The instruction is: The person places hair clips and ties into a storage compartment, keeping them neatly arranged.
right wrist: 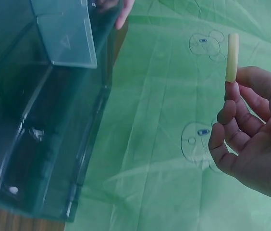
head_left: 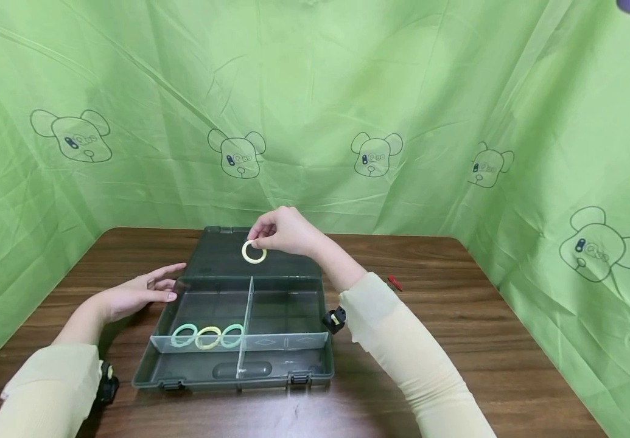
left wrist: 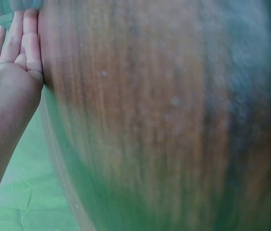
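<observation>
A pale yellow ring (head_left: 254, 261) is pinched between the thumb and fingers of my right hand (head_left: 287, 231), above the opened lid (head_left: 218, 258) of a dark see-through divided box (head_left: 287, 304). In the right wrist view the ring (right wrist: 232, 57) shows edge-on. My left hand (head_left: 134, 296) lies at the box's left side, fingers extended, touching or very near its wall. In the left wrist view that hand (left wrist: 15, 67) holds nothing visible. Against the front divider of the left compartment stand a green ring (head_left: 175, 338), a yellow ring (head_left: 199, 342) and another green ring (head_left: 240, 338).
A small red object (head_left: 394, 283) lies on the brown wooden table (head_left: 446, 328) to the right of the box. Clear dividers (head_left: 287, 342) split the box into compartments. A green cloth (head_left: 304, 91) printed with bear faces hangs around the table.
</observation>
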### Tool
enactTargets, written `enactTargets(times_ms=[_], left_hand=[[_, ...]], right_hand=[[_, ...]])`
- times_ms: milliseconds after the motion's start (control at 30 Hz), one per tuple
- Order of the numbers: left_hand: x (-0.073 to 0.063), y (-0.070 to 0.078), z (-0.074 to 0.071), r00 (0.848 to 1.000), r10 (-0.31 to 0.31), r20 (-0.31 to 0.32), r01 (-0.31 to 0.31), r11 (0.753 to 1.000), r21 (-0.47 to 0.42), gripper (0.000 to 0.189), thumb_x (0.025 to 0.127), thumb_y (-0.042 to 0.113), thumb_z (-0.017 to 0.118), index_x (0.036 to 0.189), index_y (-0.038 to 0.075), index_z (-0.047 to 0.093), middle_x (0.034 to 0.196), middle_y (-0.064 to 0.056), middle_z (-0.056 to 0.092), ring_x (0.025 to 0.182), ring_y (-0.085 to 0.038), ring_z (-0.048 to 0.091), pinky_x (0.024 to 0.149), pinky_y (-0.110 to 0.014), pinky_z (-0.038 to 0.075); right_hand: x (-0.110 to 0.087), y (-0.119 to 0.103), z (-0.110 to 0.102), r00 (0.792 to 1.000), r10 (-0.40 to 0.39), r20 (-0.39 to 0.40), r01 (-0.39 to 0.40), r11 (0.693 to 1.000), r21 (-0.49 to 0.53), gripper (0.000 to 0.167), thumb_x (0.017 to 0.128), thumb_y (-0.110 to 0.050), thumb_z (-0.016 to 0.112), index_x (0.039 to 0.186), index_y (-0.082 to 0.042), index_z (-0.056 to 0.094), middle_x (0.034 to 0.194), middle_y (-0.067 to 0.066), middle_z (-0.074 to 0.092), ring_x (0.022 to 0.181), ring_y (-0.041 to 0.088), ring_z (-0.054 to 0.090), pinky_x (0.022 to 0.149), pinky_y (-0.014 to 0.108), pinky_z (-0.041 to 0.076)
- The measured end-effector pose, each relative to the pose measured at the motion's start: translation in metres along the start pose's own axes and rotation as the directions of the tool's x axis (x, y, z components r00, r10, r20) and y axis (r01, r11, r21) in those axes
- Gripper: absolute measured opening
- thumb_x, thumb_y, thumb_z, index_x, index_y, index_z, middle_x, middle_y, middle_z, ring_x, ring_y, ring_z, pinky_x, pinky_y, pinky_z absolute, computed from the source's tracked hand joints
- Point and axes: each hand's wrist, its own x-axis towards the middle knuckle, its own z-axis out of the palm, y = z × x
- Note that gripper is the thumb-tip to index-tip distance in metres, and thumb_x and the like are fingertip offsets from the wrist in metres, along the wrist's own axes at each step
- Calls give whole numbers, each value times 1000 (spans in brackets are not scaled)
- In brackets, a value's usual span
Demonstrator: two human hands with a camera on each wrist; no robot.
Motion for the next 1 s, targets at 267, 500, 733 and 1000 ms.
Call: enactTargets(times_ms=[267,500,733,1000], left_hand=[[-1,-1,-1,1000,-1,4,1,1000,11,76,93,16,57,152,15,9,146,-29,27,129,-20,36,102,-46,28],[0,1,-1,1000,3,11,-3,1000,-1,74,94,16,56,152,15,10,143,-26,35,119,-9,45,99,-38,30],[1,-1,-2,1000,-8,14,8,1000,-4,74,94,16,56,152,16,10,143,-25,35,119,-9,45,102,-46,27],[2,-1,-1,1000,-6,14,6,1000,-1,75,94,17,56,152,16,9,145,-28,31,126,-19,38,104,-55,22]], right_hand=[[14,-11,20,1000,-14,-16,14,1000,26,7,83,-16,72,89,-13,73,75,-4,68,70,3,61,70,15,46],[25,-15,38,1000,-12,-10,12,1000,6,8,84,-17,71,90,-12,73,75,-5,68,68,1,59,68,12,45],[34,-12,60,1000,-28,-1,28,999,-23,7,84,-18,71,90,-14,73,73,-9,66,65,-1,57,65,12,43],[42,-5,87,999,-45,28,46,999,-27,5,83,-20,72,88,-17,73,70,-11,65,65,-4,57,66,9,42]])
